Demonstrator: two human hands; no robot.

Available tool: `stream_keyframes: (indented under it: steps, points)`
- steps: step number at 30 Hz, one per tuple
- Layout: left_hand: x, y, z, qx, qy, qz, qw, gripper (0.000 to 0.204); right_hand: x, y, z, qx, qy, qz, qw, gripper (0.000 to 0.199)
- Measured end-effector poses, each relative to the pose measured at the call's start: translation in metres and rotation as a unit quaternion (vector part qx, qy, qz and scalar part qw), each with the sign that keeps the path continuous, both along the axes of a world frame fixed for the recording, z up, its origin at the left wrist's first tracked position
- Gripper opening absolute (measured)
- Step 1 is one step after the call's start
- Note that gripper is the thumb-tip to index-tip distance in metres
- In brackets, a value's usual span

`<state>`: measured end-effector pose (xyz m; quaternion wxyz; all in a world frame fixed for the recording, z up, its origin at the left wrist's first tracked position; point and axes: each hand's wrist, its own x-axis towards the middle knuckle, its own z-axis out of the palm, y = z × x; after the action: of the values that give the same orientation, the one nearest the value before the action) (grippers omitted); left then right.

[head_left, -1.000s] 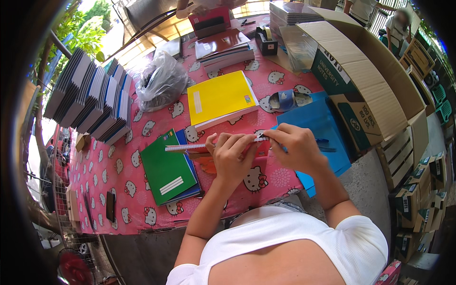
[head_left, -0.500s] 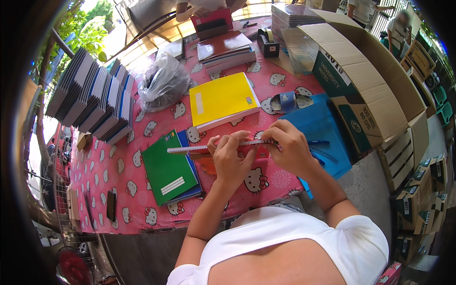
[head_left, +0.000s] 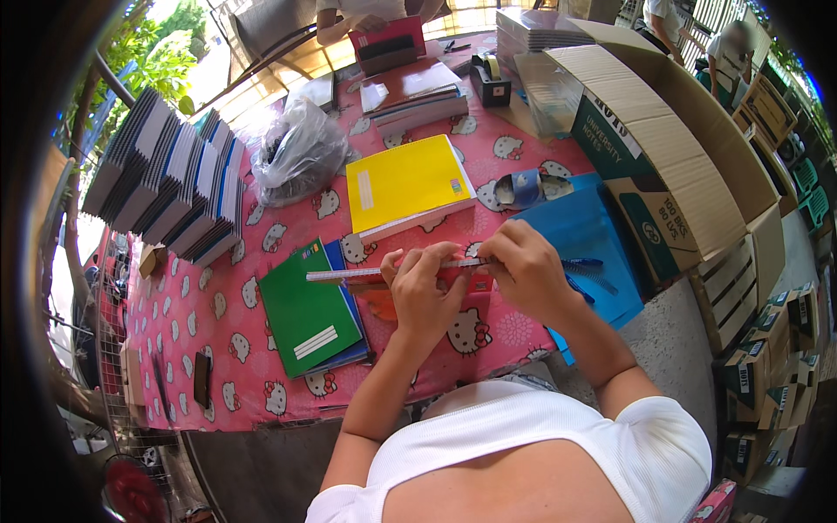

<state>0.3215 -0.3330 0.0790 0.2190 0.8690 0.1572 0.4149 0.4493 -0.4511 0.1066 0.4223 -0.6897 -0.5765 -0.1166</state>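
Note:
A red-covered notebook (head_left: pixel 336 276) stands nearly on edge between my hands, with its narrow white edge facing up. My left hand (head_left: pixel 425 292) grips it near the middle, fingers bent over the top. At its right end, the fingertips of my right hand (head_left: pixel 526 268) pinch the edge; what lies between those fingertips is too small to make out. Just left of my left hand, a green notebook (head_left: pixel 305 305) lies on a blue one (head_left: pixel 352 295). Beyond my hands sits a stack of notebooks with a yellow cover on top (head_left: pixel 407 183).
Blue plastic coils (head_left: pixel 586 277) lie on a blue sheet (head_left: pixel 593 235) at right, beside an open cardboard box (head_left: pixel 724 196). Tall notebook stacks (head_left: pixel 170 179) and a clear plastic bag (head_left: pixel 301 152) stand at left. A tape dispenser (head_left: pixel 490 80) is farther back. Across the pink-covered table (head_left: pixel 227 383), another person holds a red notebook (head_left: pixel 388 44).
My hands keep nearly the same hold on the notebook, with only slight movement of the right fingers. The view has shifted a little. People in the background have moved slightly.

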Motion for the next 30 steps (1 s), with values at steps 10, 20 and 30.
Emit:
stream_keyframes:
  steps: [10, 20, 30]
  points:
    - [-0.005, -0.003, 0.005, -0.042, -0.017, -0.040, 0.998, 0.033, 0.199, 0.027, -0.068, -0.229, -0.004, -0.111, 0.967, 0.018]
    - [-0.014, 0.016, 0.003, 0.030, 0.009, 0.027, 0.999, 0.029, 0.212, 0.044, -0.088, -0.495, 0.025, -0.151, 0.856, 0.060]
    - [-0.013, 0.016, 0.005, 0.045, -0.037, 0.011, 0.998, 0.028, 0.168, 0.038, -0.079, -0.118, 0.246, 0.064, 0.960, 0.047]
